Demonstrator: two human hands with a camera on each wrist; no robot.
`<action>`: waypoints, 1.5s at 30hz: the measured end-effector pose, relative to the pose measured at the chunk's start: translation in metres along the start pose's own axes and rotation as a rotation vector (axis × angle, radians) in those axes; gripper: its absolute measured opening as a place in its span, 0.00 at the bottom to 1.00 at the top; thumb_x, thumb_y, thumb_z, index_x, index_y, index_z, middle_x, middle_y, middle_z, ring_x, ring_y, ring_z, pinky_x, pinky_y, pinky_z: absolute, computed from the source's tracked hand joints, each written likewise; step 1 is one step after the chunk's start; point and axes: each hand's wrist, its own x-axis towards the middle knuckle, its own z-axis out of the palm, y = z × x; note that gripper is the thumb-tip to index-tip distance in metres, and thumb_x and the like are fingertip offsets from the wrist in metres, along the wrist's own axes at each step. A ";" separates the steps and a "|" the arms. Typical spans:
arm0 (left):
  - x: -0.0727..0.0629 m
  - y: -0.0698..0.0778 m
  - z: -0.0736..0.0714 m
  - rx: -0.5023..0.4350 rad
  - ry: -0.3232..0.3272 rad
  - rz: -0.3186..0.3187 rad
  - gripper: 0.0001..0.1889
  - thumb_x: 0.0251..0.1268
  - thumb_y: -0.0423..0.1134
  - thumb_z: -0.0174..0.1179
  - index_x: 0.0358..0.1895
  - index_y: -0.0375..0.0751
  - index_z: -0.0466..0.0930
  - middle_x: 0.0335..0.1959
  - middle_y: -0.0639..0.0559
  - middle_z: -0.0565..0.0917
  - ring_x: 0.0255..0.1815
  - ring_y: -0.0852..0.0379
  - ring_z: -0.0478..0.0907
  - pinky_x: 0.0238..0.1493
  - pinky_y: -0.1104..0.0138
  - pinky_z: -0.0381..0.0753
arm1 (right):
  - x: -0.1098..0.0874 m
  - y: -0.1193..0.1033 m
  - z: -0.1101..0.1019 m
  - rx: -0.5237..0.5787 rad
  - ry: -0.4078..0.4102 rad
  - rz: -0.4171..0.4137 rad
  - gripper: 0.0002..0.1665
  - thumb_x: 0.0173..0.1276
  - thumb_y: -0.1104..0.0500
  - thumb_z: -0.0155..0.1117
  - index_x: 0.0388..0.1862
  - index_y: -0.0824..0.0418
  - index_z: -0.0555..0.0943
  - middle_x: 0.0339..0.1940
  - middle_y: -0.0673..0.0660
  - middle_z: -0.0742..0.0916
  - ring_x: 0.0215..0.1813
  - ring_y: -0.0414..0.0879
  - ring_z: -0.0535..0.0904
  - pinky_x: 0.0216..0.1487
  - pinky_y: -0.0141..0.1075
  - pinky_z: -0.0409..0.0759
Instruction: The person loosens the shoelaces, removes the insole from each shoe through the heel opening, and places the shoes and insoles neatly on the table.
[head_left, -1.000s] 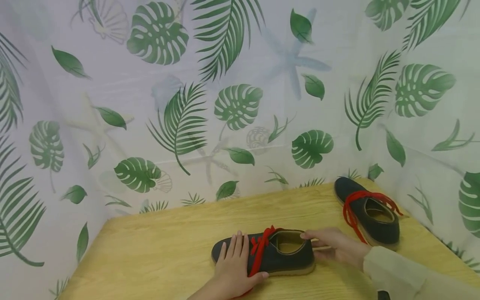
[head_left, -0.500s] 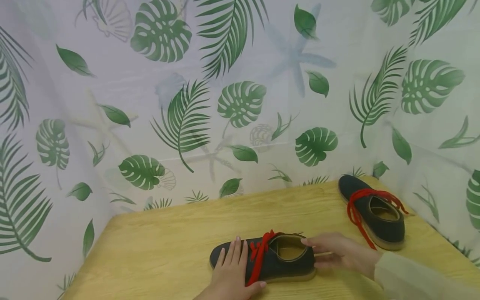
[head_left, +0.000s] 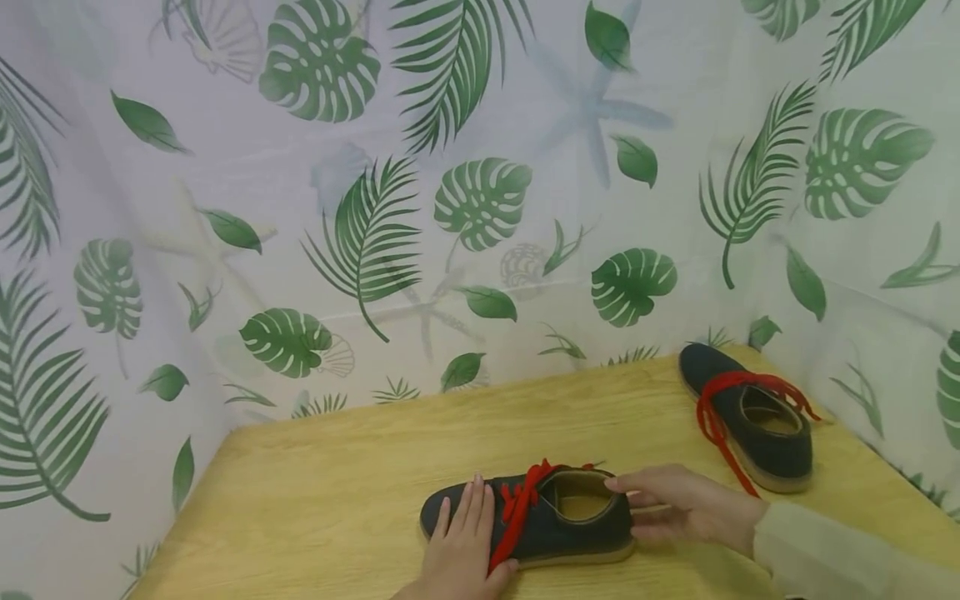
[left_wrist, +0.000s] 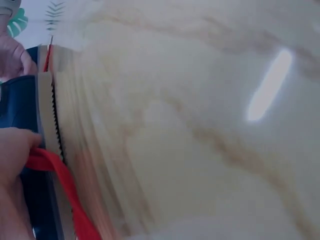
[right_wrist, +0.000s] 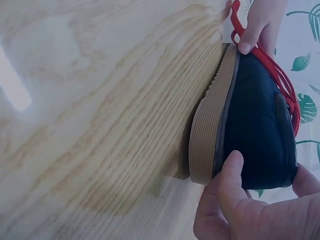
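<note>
A dark navy lace-up shoe (head_left: 551, 533) with red laces (head_left: 517, 517) and a tan ridged sole (right_wrist: 209, 120) rests upright on the table, toe to the left. My left hand (head_left: 457, 542) lies across its toe end, fingers straight over the upper and thumb along the near side. A loose lace end hangs beside that thumb in the left wrist view. At the heel, my right hand (head_left: 678, 504) grips the shoe, its thumb at the collar and its fingers bent around the back. In the right wrist view, fingertips (right_wrist: 233, 160) press the heel's side.
A matching navy shoe (head_left: 780, 462) with loose red laces stands at the back right of the wood-grain table (head_left: 315, 492). Leaf-printed cloth (head_left: 465, 358) walls the table at the back and both sides.
The head view has shifted slightly. Both hands stay on the shoe in nearly the same places; the left thumb has drawn in a little toward the shoe's side.
</note>
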 end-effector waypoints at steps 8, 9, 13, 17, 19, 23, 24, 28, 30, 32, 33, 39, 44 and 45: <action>-0.006 -0.015 -0.010 -0.058 -0.006 0.132 0.24 0.66 0.38 0.57 0.65 0.35 0.70 0.70 0.42 0.65 0.70 0.49 0.62 0.64 0.48 0.66 | 0.001 0.000 0.000 0.015 -0.008 -0.010 0.42 0.64 0.54 0.65 0.68 0.72 0.59 0.58 0.77 0.72 0.49 0.56 0.78 0.45 0.38 0.83; -0.007 -0.017 -0.012 -0.107 -0.004 0.131 0.23 0.65 0.35 0.57 0.63 0.35 0.72 0.68 0.42 0.67 0.69 0.50 0.64 0.64 0.49 0.67 | 0.000 0.001 0.000 0.017 -0.013 -0.011 0.42 0.64 0.54 0.65 0.69 0.73 0.59 0.58 0.77 0.72 0.49 0.56 0.77 0.45 0.38 0.83; -0.011 -0.025 -0.017 -0.366 0.056 0.089 0.19 0.61 0.26 0.58 0.57 0.35 0.78 0.60 0.42 0.77 0.62 0.46 0.73 0.60 0.52 0.71 | 0.000 0.002 -0.001 0.023 -0.013 -0.010 0.42 0.64 0.53 0.65 0.69 0.72 0.60 0.58 0.76 0.72 0.47 0.54 0.78 0.44 0.38 0.83; -0.015 -0.034 -0.025 -0.714 0.060 -0.053 0.16 0.63 0.29 0.58 0.54 0.37 0.81 0.41 0.40 0.85 0.32 0.50 0.83 0.33 0.66 0.82 | 0.000 0.002 0.000 0.030 -0.014 -0.016 0.41 0.63 0.53 0.66 0.68 0.72 0.61 0.57 0.75 0.73 0.46 0.53 0.79 0.44 0.38 0.83; -0.015 -0.040 -0.028 -0.939 0.031 -0.140 0.15 0.64 0.31 0.58 0.53 0.34 0.80 0.37 0.40 0.85 0.26 0.56 0.81 0.26 0.71 0.79 | 0.001 0.002 -0.001 0.033 -0.013 -0.017 0.41 0.63 0.54 0.66 0.67 0.72 0.62 0.57 0.75 0.73 0.46 0.53 0.79 0.44 0.38 0.83; -0.015 -0.053 -0.031 -1.345 -0.065 -0.261 0.16 0.67 0.30 0.54 0.54 0.24 0.75 0.40 0.37 0.85 0.31 0.59 0.85 0.35 0.69 0.84 | 0.003 0.002 -0.002 0.042 -0.029 -0.024 0.40 0.64 0.54 0.65 0.68 0.72 0.61 0.57 0.75 0.73 0.47 0.54 0.78 0.44 0.38 0.83; -0.015 -0.056 -0.030 -1.423 -0.102 -0.290 0.16 0.68 0.30 0.54 0.55 0.22 0.73 0.42 0.36 0.85 0.36 0.58 0.85 0.39 0.67 0.84 | 0.003 0.002 -0.002 0.047 -0.029 -0.023 0.40 0.64 0.54 0.64 0.68 0.72 0.61 0.57 0.75 0.73 0.47 0.53 0.78 0.44 0.38 0.83; -0.021 -0.065 -0.025 -1.593 -0.260 -0.362 0.15 0.69 0.32 0.54 0.53 0.24 0.73 0.39 0.40 0.86 0.36 0.58 0.86 0.40 0.66 0.83 | 0.004 0.002 -0.003 0.050 -0.035 -0.024 0.39 0.65 0.54 0.64 0.67 0.73 0.61 0.57 0.76 0.72 0.47 0.54 0.78 0.44 0.38 0.83; -0.025 -0.067 -0.023 -1.648 -0.355 -0.374 0.15 0.68 0.33 0.55 0.52 0.25 0.75 0.38 0.44 0.87 0.36 0.60 0.85 0.40 0.67 0.83 | 0.004 0.003 -0.002 0.050 -0.043 -0.023 0.39 0.65 0.54 0.64 0.67 0.73 0.61 0.58 0.77 0.71 0.47 0.54 0.79 0.44 0.38 0.83; -0.029 -0.069 -0.020 -1.663 -0.454 -0.351 0.16 0.68 0.35 0.56 0.52 0.26 0.76 0.36 0.48 0.87 0.36 0.62 0.85 0.41 0.70 0.82 | 0.004 0.004 -0.002 0.046 -0.042 -0.021 0.39 0.64 0.54 0.65 0.67 0.73 0.62 0.58 0.77 0.72 0.47 0.54 0.79 0.44 0.38 0.83; -0.031 -0.071 -0.019 -1.667 -0.500 -0.332 0.17 0.69 0.37 0.55 0.52 0.26 0.76 0.36 0.50 0.87 0.37 0.63 0.85 0.42 0.71 0.82 | 0.004 0.004 -0.002 0.046 -0.041 -0.020 0.40 0.64 0.54 0.65 0.67 0.73 0.62 0.58 0.77 0.72 0.47 0.53 0.79 0.44 0.38 0.83; -0.039 -0.079 -0.016 -1.705 -0.742 -0.127 0.19 0.75 0.44 0.45 0.51 0.34 0.81 0.36 0.59 0.87 0.37 0.71 0.82 0.43 0.77 0.79 | 0.004 0.005 -0.005 0.035 -0.064 -0.019 0.44 0.63 0.52 0.67 0.69 0.72 0.60 0.60 0.78 0.70 0.48 0.53 0.80 0.45 0.39 0.83; -0.043 -0.078 -0.017 -1.884 -0.759 0.082 0.25 0.78 0.50 0.34 0.52 0.42 0.81 0.44 0.57 0.86 0.46 0.66 0.82 0.50 0.75 0.78 | 0.005 0.006 -0.005 0.028 -0.045 -0.020 0.41 0.63 0.52 0.66 0.68 0.72 0.62 0.58 0.76 0.72 0.45 0.52 0.80 0.41 0.36 0.83; -0.043 -0.076 -0.018 -1.965 -0.737 0.114 0.26 0.78 0.51 0.32 0.52 0.42 0.81 0.46 0.56 0.86 0.47 0.65 0.81 0.51 0.74 0.77 | 0.006 0.007 -0.006 0.027 -0.037 -0.020 0.41 0.63 0.52 0.66 0.68 0.71 0.63 0.58 0.75 0.73 0.45 0.52 0.80 0.40 0.35 0.83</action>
